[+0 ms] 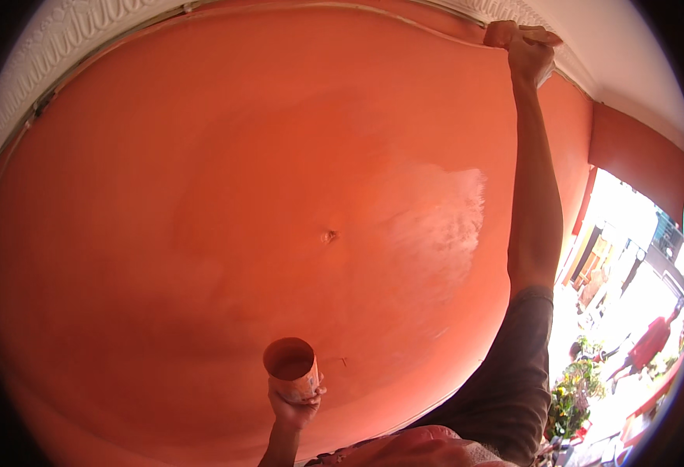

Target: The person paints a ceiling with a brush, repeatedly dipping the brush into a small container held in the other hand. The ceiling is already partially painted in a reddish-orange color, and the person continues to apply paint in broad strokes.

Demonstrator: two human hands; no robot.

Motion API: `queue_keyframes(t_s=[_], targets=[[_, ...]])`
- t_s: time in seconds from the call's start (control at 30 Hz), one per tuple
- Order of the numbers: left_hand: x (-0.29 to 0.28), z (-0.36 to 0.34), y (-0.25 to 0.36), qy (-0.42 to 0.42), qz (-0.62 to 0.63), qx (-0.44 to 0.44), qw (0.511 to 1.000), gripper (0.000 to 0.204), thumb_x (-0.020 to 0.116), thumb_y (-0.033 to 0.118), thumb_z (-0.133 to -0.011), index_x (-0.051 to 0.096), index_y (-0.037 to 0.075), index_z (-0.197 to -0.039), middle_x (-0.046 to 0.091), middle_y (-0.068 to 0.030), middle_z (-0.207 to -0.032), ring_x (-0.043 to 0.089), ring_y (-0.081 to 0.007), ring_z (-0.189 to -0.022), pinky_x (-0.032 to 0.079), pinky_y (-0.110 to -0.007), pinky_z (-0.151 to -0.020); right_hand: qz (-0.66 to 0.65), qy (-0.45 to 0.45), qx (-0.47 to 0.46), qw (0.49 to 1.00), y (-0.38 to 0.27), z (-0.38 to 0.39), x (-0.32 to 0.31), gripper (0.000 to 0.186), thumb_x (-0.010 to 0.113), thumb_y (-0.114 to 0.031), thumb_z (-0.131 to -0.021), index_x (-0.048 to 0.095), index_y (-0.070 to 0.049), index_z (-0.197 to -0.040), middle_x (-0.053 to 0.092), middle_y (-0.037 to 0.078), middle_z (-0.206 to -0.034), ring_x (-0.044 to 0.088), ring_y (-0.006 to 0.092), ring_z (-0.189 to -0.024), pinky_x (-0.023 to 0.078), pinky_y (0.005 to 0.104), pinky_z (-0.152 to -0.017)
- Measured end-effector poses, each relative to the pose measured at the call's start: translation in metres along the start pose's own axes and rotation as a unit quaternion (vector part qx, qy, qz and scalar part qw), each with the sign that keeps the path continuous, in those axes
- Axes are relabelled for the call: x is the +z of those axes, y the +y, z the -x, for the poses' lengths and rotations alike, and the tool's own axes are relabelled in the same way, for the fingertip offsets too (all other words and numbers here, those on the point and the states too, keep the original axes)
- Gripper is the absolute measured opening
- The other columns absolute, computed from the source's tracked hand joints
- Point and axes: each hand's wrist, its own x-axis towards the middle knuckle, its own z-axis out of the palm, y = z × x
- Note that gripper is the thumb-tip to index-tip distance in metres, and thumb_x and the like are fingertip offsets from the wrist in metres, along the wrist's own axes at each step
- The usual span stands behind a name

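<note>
An orange-red painted wall (225,194) fills most of the view. My right hand (530,48) is stretched up to the wall's top edge, gripping an orange paint-soaked brush or sponge (504,33) pressed against the wall just under the white moulding (85,27). My left hand (295,405) is low in the view and holds a small cup (290,367) with orange paint inside, a little away from the wall.
A paler, shiny patch (443,218) and a small hole (328,235) mark the wall's middle. A white ceiling (622,54) lies at the top right. At the right an opening shows a sunny street, potted plants (571,393) and a person in red (649,342).
</note>
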Motion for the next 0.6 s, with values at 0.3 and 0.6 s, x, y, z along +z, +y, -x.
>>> queue_keyframes(t_s=[0.3, 0.6], targets=[[-0.003, -0.003, -0.006, -0.021, -0.005, 0.027, 0.999, 0.073, 0.047, 0.062, -0.089, 0.051, 0.007, -0.136, 0.058, -0.0190, -0.115, 0.058, -0.0301, -0.084, 0.049, -0.029, -0.057, -0.314, -0.163, -0.120, 0.928, -0.082, 0.052, 0.008, 0.020, 0.070, -0.021, -0.085, 0.074, -0.007, -0.100, 0.073, 0.006, -0.089, 0.069, 0.0201, -0.091, 0.055, 0.0345, -0.078], [-0.009, -0.004, -0.012, -0.010, -0.004, 0.060, 0.998, 0.071, 0.045, 0.062, -0.090, 0.052, 0.007, -0.135, 0.061, -0.0172, -0.115, 0.060, -0.0298, -0.083, 0.048, -0.029, -0.055, 0.138, -0.069, -0.085, 0.984, -0.033, 0.087, 0.006, 0.035, 0.056, -0.040, -0.096, 0.074, -0.011, -0.101, 0.073, 0.022, -0.087, 0.072, 0.0376, -0.087, 0.056, 0.0498, -0.077]])
